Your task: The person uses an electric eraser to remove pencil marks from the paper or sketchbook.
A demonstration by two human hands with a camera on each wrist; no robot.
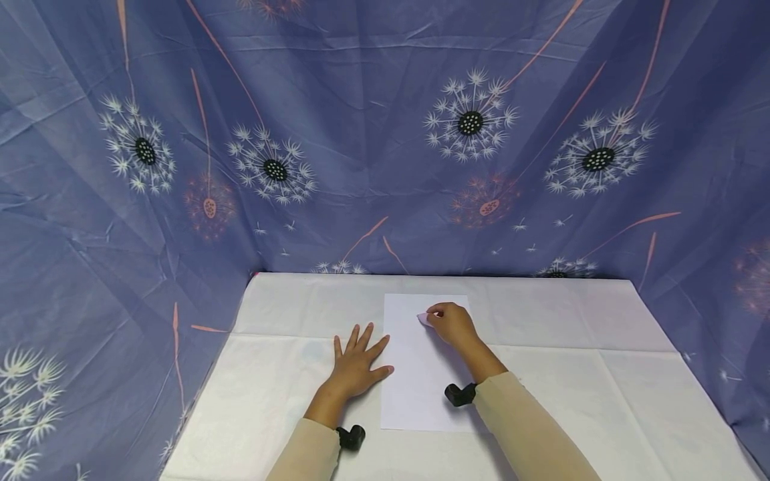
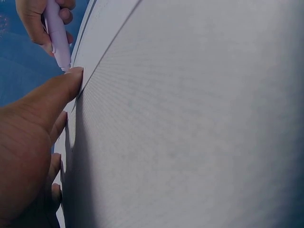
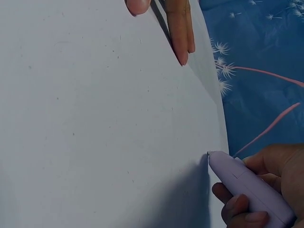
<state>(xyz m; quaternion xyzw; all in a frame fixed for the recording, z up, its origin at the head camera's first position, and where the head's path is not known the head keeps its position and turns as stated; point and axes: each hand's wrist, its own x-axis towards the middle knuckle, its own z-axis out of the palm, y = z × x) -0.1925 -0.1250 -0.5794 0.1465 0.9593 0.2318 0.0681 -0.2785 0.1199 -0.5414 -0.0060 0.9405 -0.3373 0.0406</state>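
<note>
A white sheet of paper (image 1: 415, 394) lies upright in front of me on the table. My left hand (image 1: 353, 369) is flat with its fingers spread, mostly on the cloth, thumb and index fingertips at the sheet's left edge. In my right hand (image 1: 452, 325) I grip a thick lilac pen-shaped tool (image 3: 254, 190); its exact kind is unclear. Its narrow tip points left and down and appears to touch the upper part of the sheet. The left wrist view shows the tool (image 2: 58, 35) beyond my left thumb (image 2: 66, 90). Small dark specks dot the paper in the right wrist view.
A creased white cloth (image 1: 577, 401) covers the table. Behind and at the sides hangs a blue curtain (image 1: 367, 133) with dandelion prints, meeting the table's back edge. Each wrist carries a small black device (image 1: 460, 395) at the sleeve's end.
</note>
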